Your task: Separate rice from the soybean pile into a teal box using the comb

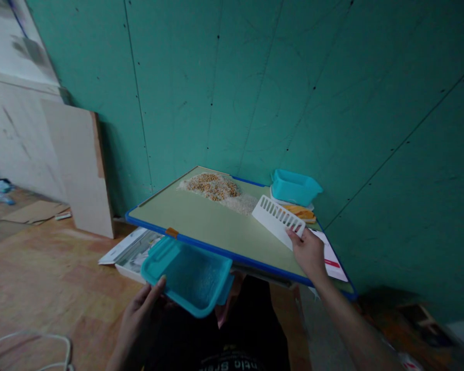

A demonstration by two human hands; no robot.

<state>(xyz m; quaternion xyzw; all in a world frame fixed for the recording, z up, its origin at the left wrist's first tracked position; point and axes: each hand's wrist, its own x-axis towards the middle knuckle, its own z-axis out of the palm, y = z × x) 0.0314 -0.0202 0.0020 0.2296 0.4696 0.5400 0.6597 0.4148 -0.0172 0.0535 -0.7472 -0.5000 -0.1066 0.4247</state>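
left hand point(143, 309) grips rim of teal plastic container point(189, 275), rectangular, rounded corners, held below near edge of desk point(201, 219); pale grains inside. right hand point(311, 253) pinches corner of white slotted plastic scraper point(279, 219), flat, ribbed, lying on desk right side. desk top smooth pale green, blue rim, tilted. heap of mixed tan kernels and white rice point(220, 189) at far edge, loose, granular. second teal container point(294, 186) at far right corner, near green board wall point(294, 77).
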